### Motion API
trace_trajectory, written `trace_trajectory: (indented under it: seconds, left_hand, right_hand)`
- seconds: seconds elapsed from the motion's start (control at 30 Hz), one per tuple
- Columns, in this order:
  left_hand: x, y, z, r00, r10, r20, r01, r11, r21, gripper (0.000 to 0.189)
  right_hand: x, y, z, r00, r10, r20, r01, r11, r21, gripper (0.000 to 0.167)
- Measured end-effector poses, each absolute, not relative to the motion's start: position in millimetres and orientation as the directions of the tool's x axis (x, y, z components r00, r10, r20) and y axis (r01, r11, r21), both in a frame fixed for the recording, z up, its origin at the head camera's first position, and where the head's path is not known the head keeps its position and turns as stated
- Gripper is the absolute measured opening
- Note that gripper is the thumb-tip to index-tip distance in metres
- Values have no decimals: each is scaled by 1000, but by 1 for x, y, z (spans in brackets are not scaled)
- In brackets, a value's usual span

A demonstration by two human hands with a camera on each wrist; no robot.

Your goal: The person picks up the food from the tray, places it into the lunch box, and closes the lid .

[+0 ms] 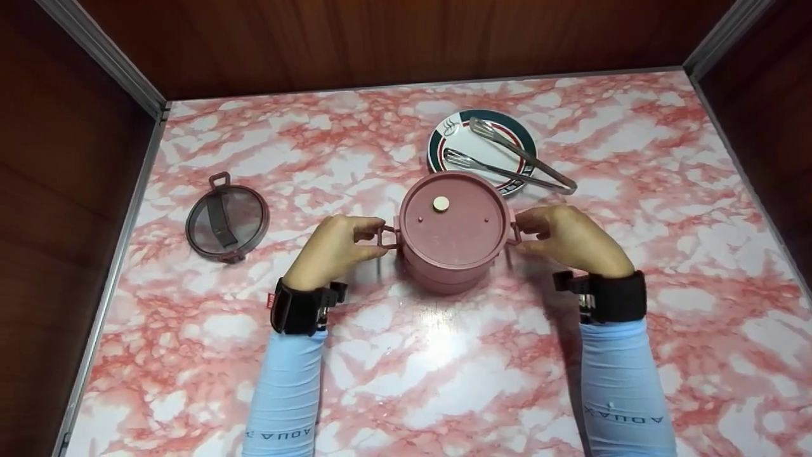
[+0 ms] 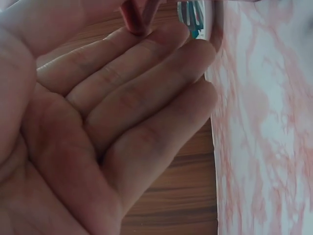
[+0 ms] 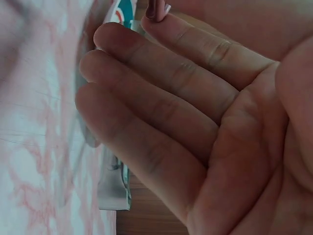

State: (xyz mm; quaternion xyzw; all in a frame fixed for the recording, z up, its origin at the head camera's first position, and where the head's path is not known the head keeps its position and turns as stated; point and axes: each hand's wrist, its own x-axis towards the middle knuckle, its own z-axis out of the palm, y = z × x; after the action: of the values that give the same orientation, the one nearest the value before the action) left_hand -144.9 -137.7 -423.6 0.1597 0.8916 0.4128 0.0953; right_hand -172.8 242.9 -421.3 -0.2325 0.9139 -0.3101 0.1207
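A round pink pot [image 1: 453, 222] is in the middle of the head view, a small cream disc [image 1: 441, 204] on its flat top. My left hand [image 1: 339, 247] pinches its left handle [image 1: 388, 237] between thumb and fingers. On the other side my right hand [image 1: 561, 238] pinches the right handle [image 1: 514, 233]. The left wrist view shows the tip of a handle [image 2: 138, 19] at the index finger, the other fingers extended. Likewise, a handle tip [image 3: 157, 10] meets the index finger in the right wrist view. Whether the pot touches the table cannot be told.
A green-rimmed plate [image 1: 457, 136] stands behind the pot, with metal tongs [image 1: 530, 158] lying across it. To the left lies a round see-through lid [image 1: 247, 219] with a dark rim and strap. Dark wood panels [image 1: 380, 41] border the marbled table [image 1: 444, 381].
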Motion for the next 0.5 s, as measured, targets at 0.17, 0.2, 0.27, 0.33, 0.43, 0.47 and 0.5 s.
trace_trajectory:
  seconds: [0.17,0.2,0.27,0.33,0.43,0.47,0.5]
  left_hand:
    - [-148,-136,-428,-928,366,-61,212,657,723,42]
    - [-148,-135,-429,-928,367,-67,211,664,718,41]
    - [-149,-134,-432,-926,370,-76,209,669,713,39]
    - [-150,-132,-435,-923,375,-90,202,668,716,37]
    - [-152,-129,-439,-916,384,-115,183,655,733,37]
    - [-152,-129,-440,-915,385,-123,175,651,739,38]
    - [-153,-128,-441,-914,385,-131,167,650,741,39]
  right_hand:
    - [-174,240,-425,-857,-505,-100,-332,691,-642,31]
    - [-174,239,-426,-856,-507,-105,-328,687,-648,30]
    - [-175,238,-428,-854,-509,-108,-324,683,-655,28]
    - [-176,237,-428,-853,-510,-109,-322,679,-660,27]
    - [-177,236,-429,-852,-512,-110,-325,681,-657,27]
    - [-177,236,-429,-851,-512,-112,-324,682,-655,27]
    - [-177,236,-429,-852,-511,-113,-322,682,-656,27]
